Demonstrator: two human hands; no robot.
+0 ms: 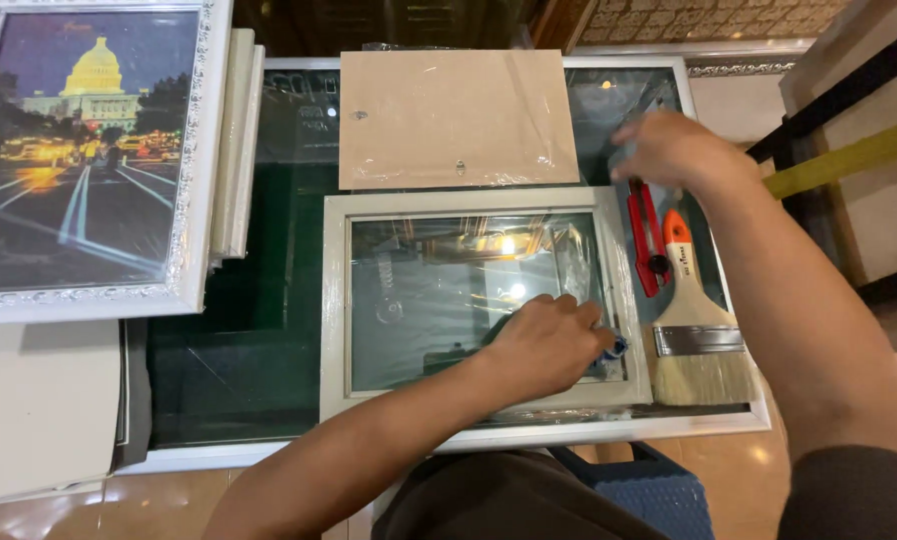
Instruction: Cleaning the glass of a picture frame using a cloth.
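Blue cloth [612,350] under left-hand fingers [579,325] on framed glass [449,300].

Your right hand [669,150] is motion-blurred; what it touches at the worktop's [269,400] far right corner is unreadable. Left hand [549,345] hides most of a blue item [614,350]. Framed picture [84,150] is cut off at the left edge.

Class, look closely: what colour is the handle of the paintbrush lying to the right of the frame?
The paintbrush handle is orange, seen in the head view.
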